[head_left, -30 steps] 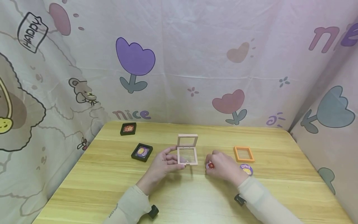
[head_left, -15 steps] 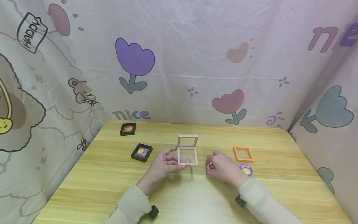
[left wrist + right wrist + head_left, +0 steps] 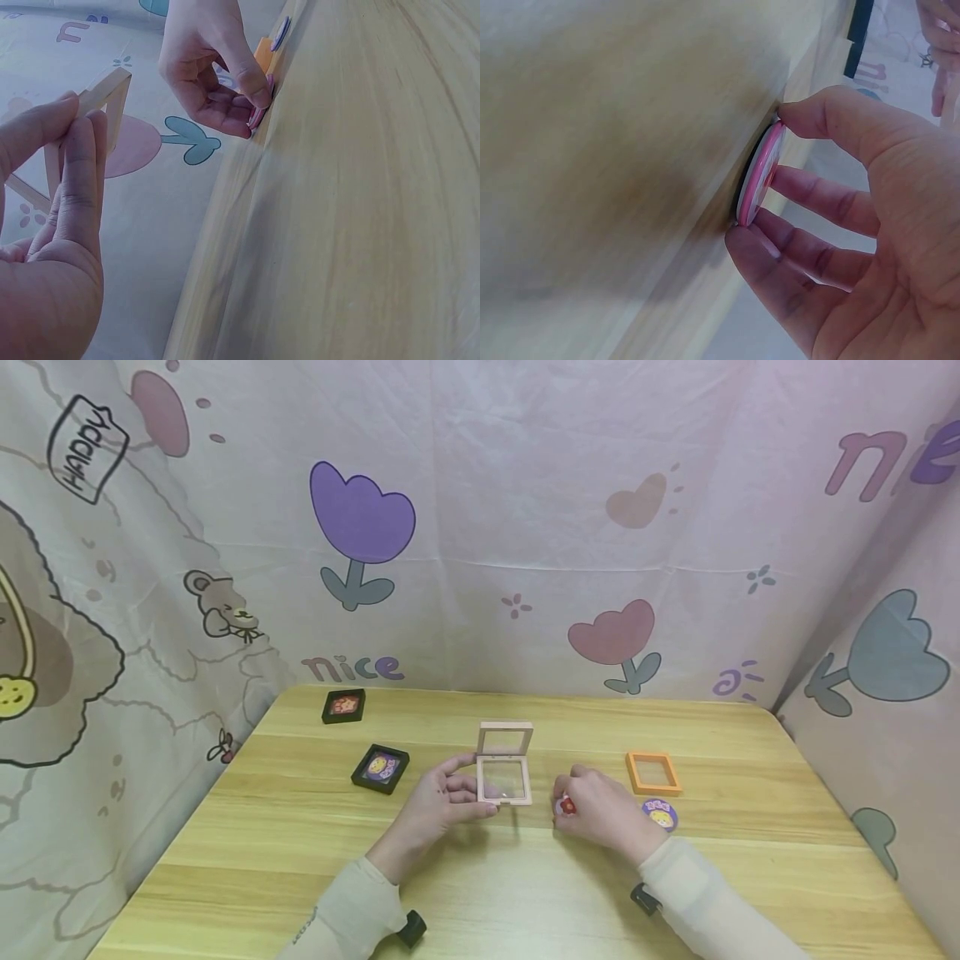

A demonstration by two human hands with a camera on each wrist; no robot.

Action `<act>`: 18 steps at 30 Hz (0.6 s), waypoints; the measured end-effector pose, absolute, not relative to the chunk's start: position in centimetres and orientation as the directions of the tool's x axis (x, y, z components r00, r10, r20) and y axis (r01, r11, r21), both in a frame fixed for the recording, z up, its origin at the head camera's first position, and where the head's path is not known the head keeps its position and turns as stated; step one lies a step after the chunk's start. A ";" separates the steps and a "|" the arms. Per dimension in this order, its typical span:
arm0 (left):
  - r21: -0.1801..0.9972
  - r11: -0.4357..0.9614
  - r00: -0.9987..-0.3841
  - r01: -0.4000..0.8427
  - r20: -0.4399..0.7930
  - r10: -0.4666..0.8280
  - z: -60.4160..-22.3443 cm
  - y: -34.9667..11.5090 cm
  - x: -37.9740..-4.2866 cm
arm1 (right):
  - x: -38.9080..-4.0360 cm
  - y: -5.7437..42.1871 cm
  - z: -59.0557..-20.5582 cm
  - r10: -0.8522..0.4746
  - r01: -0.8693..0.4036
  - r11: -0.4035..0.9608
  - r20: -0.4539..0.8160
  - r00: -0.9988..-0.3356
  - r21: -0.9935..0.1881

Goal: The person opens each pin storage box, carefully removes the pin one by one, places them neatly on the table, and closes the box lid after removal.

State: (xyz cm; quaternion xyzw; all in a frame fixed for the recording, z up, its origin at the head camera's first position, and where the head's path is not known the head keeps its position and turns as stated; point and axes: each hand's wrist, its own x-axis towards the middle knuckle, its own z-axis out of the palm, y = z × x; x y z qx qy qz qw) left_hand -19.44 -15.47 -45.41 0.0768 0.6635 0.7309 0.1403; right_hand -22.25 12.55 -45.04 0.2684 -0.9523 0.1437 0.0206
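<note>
My left hand (image 3: 442, 797) grips a pale pink hinged display frame (image 3: 527, 781) by its left side. The frame is held above the table, its lid raised at the back and clear film across its window. In the left wrist view, thumb and fingers pinch one edge of it. To the right, my right hand (image 3: 596, 802) holds a round badge (image 3: 761, 176) by its rim, low at the tabletop. This badge has a pink edge and a red flower-like print; its far part is hidden by the fingers in the head view.
Beside my right wrist lies a purple round badge (image 3: 661, 815) with a yellow figure. Behind it is an orange square frame (image 3: 633, 774). Left of my left hand sits a black frame (image 3: 369, 782) containing a purple badge. Another black frame (image 3: 343, 719) stands near the back left edge.
Both hands keep their hold. Since the earliest frame, my right hand and the badge have shifted very slightly to the right.
</note>
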 end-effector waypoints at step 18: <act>0.993 -0.072 -0.950 -0.094 -0.068 0.305 -45.4 -15.3 -19.3 | -22.5 12.8 -44.6 -0.517 -0.527 0.790 0.122 -0.847 -0.313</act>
